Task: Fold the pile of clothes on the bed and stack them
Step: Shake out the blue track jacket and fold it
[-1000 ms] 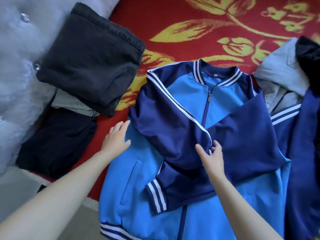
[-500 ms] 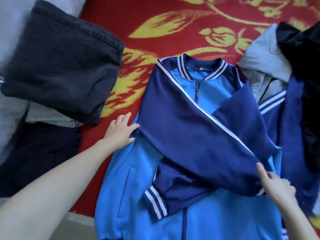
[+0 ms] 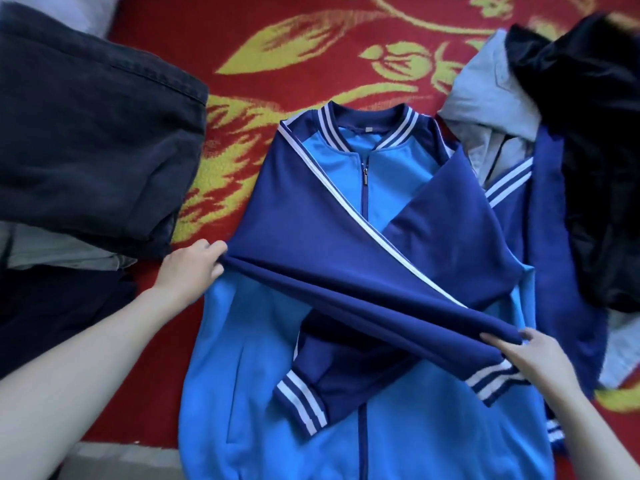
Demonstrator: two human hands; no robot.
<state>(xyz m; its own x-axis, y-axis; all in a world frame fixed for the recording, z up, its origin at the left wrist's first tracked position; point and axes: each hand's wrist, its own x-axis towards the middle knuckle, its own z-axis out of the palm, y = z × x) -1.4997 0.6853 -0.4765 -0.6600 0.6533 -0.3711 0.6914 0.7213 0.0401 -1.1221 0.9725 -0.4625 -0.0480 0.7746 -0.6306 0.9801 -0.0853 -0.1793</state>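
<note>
A light-blue track jacket (image 3: 242,358) with navy sleeves and white stripes lies face up on the red bedspread, zipped. Both sleeves are crossed over its chest. My left hand (image 3: 192,268) grips the upper sleeve (image 3: 329,265) at the jacket's left edge, near the elbow fold. My right hand (image 3: 540,358) holds the same sleeve close to its striped cuff (image 3: 491,379) at the right side. The other cuff (image 3: 301,400) lies lower, near the zip. A folded stack of dark clothes (image 3: 90,140) sits to the left.
An unfolded heap lies to the right: a black garment (image 3: 588,133), a grey shirt (image 3: 491,91) and another navy striped piece (image 3: 550,220). The red bedspread with yellow flowers (image 3: 294,53) stretches behind. The bed's near edge (image 3: 121,455) is at lower left.
My right hand carried the upper sleeve's cuff from the jacket's middle across to its right side. My left hand closed on the sleeve at the left edge. The sleeve now stretches taut between both hands.
</note>
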